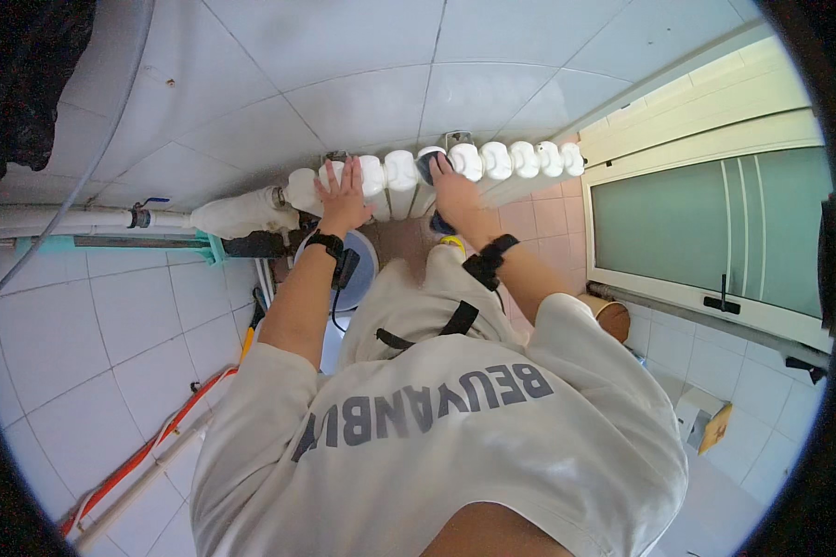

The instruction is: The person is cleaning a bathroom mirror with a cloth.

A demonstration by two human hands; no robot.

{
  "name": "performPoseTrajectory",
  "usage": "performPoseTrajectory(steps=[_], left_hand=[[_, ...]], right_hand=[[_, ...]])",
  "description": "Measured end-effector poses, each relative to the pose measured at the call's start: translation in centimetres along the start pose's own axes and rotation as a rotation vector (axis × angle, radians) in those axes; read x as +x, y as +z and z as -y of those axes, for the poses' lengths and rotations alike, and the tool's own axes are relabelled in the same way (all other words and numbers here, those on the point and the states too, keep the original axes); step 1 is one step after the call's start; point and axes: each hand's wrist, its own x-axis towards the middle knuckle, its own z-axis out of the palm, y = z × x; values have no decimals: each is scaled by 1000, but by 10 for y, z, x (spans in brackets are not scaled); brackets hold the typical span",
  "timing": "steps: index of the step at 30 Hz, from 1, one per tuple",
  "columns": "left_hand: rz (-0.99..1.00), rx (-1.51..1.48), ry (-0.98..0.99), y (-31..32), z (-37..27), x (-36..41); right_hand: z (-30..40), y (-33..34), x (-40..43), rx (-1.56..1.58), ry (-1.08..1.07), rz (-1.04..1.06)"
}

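Observation:
A white sectioned radiator [496, 161] runs along the tiled wall in front of me. My left hand [345, 195] rests on top of its left sections with the fingers spread, holding nothing. Toward the middle, my right hand [454, 191] presses a dark cloth [426, 167] onto the top of a section. Its fingertips lie over the cloth, and the palm is hidden. A dark blue thing [442, 223] shows beneath that hand; whether it is part of the cloth I cannot tell.
Left of the radiator, a wrapped pipe [233, 212] joins a valve with a blue lever [143, 209]. A round bucket [362, 268] stands below my left forearm. To the right is a glazed door [703, 223]. A grey hose [104, 153] hangs at far left.

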Motion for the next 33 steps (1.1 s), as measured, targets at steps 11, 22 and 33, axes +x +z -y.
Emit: performPoseTrajectory(steps=[11, 22, 33], left_hand=[[17, -17, 8, 1, 3, -4], [-30, -69, 51, 0, 5, -4], [64, -47, 52, -7, 8, -2]], right_hand=[[15, 6, 14, -46, -28, -15], [19, 3, -8, -36, 33, 36], [31, -13, 15, -75, -8, 134]])
